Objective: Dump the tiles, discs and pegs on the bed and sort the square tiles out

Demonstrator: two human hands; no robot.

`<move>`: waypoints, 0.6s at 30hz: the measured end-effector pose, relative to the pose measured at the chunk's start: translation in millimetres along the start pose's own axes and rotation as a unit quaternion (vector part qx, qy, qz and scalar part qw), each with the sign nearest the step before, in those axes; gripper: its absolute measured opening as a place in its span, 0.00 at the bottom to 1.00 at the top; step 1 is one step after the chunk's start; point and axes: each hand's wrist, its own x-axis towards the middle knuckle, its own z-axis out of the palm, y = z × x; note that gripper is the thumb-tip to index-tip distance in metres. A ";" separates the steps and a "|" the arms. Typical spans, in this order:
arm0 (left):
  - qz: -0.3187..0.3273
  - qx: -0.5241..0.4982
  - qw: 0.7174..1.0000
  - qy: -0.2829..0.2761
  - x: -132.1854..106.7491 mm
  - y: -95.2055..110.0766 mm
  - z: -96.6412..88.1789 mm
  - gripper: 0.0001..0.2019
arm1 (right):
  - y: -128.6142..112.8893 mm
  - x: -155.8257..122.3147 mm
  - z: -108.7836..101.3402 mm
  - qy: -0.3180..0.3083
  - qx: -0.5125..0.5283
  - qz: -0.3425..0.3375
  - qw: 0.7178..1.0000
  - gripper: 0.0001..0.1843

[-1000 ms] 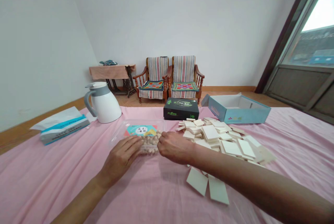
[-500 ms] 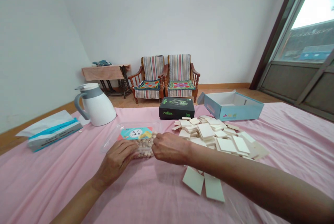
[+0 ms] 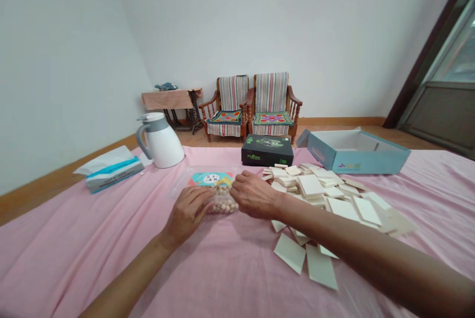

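A clear plastic bag of small round beige snacks (image 3: 218,194) with a teal and orange label lies on the pink tablecloth (image 3: 92,239). My left hand (image 3: 187,214) rests on the bag's near left edge with its fingers curled over it. My right hand (image 3: 254,195) grips the bag's right edge, fingers closed on the plastic. A heap of cream square tiles (image 3: 326,194) lies just right of my right hand, and a few loose tiles (image 3: 306,258) lie under my right forearm.
A white jug (image 3: 161,141) and a tissue pack (image 3: 111,168) stand at the left. A black box (image 3: 267,151) and an open blue box (image 3: 356,152) sit at the far side. Two striped armchairs (image 3: 252,105) and a small table (image 3: 172,100) stand by the wall.
Both hands stay on the snack bag. The camera has swung left, so everything sits further right in the picture than half a second ago.
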 end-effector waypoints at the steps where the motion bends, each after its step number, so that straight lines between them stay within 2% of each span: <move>1: -0.007 -0.002 1.000 0.003 -0.3 0.6 0.1 0.09 | -0.2 0.1 0.4 -0.001 0.003 0.007 1.000 0.06; 7: -0.020 -0.030 0.999 0.003 1.2 1.4 -2.0 0.09 | -5.1 -0.6 -0.8 -0.013 0.012 0.033 0.999 0.07; 13: 0.010 0.003 0.999 -0.046 8.3 6.5 -6.4 0.09 | -2.9 -5.9 2.5 -0.005 0.036 0.069 0.997 0.05; 15: 0.010 0.041 0.998 -0.047 11.4 5.8 -5.8 0.10 | -5.0 -10.4 4.9 0.030 0.035 0.099 0.994 0.05; 18: -0.002 0.080 0.996 -0.042 16.0 3.4 -3.1 0.12 | -15.4 -18.9 10.3 0.123 0.027 0.144 0.981 0.07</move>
